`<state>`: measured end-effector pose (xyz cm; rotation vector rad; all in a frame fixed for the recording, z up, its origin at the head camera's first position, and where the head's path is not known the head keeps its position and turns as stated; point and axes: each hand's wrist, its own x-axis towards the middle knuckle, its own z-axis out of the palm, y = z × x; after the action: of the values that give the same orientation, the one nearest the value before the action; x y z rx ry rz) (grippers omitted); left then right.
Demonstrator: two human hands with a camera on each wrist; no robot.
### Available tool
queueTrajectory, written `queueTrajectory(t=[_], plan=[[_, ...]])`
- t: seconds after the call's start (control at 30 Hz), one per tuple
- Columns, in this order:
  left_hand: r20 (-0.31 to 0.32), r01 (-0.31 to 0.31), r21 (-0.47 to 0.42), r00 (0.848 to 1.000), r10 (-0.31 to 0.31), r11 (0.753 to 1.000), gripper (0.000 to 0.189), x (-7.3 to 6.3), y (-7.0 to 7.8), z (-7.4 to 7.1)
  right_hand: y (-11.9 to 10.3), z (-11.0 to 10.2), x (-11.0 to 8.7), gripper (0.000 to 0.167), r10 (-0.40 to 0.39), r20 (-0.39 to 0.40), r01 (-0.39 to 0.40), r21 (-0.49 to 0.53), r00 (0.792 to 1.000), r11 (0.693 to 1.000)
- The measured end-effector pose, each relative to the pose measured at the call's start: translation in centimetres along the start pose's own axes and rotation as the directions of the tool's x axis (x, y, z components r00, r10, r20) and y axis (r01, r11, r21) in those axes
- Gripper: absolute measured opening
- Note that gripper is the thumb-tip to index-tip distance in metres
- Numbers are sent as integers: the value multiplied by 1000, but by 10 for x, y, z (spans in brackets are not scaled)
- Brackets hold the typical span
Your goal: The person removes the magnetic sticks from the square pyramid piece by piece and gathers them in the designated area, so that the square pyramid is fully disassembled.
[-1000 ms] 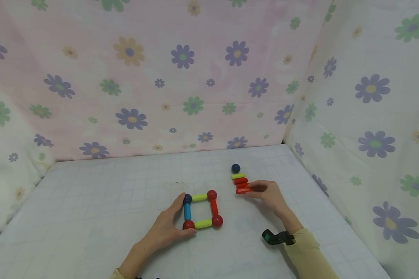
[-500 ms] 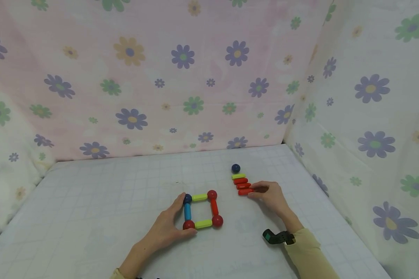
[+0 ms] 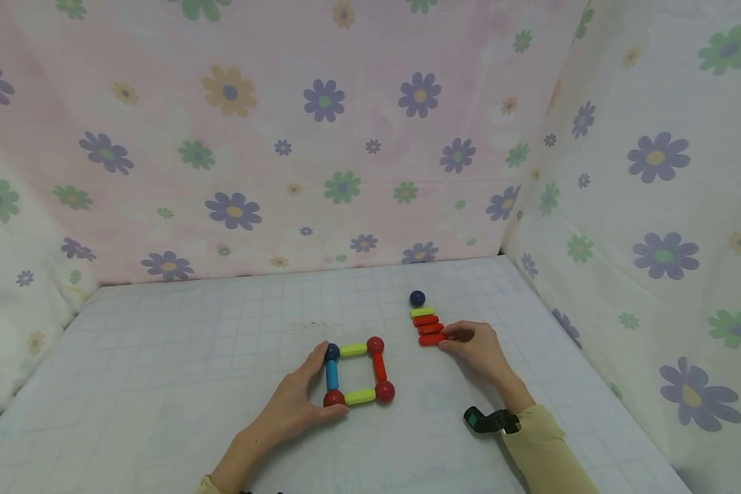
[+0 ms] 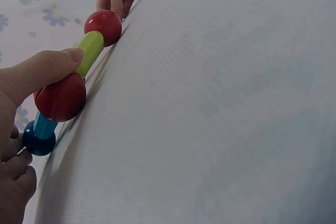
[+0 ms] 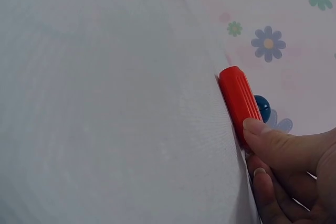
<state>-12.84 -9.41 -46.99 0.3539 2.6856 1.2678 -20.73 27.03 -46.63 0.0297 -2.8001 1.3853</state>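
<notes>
Near the table's middle lies a square of magnetic rods and balls. Its sides are a blue rod [image 3: 331, 375], a red rod [image 3: 379, 367] and two yellow-green rods [image 3: 359, 396]; three corners are red balls [image 3: 385, 392], one a dark blue ball [image 3: 331, 352]. My left hand [image 3: 293, 401] holds the square's left side, thumb at the near red ball [image 4: 63, 98] and fingers at the dark blue one. To the right, my right hand [image 3: 478, 348] pinches the right end of the nearest red magnetic rod [image 5: 239, 100] in a row, its fingers partly hidden behind the thumb.
Behind the pinched rod lie two more red rods [image 3: 425, 320], a yellow-green rod [image 3: 422, 312] and a loose dark blue ball [image 3: 416, 298]. Flowered cloth [image 3: 370, 206] walls in the white table [image 3: 191, 357] at the back and sides.
The right hand has shifted slightly right and nearer with the red rod, which now shows a small gap from the rod behind it. The left hand and square have stayed put.
</notes>
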Motion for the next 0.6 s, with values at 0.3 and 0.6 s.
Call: queueTrajectory(t=[0.3, 0.6], plan=[[-3, -11, -6, 1000, 11, 1000, 110, -1, 0, 0, -1, 0, 1, 29, 26, 1, -26, -14, 1000, 1000], [0, -6, -2, 1000, 6, 1000, 111, 0, 0, 0, -3, -7, 1, 31, 32, 21, -32, -28, 999, 999]])
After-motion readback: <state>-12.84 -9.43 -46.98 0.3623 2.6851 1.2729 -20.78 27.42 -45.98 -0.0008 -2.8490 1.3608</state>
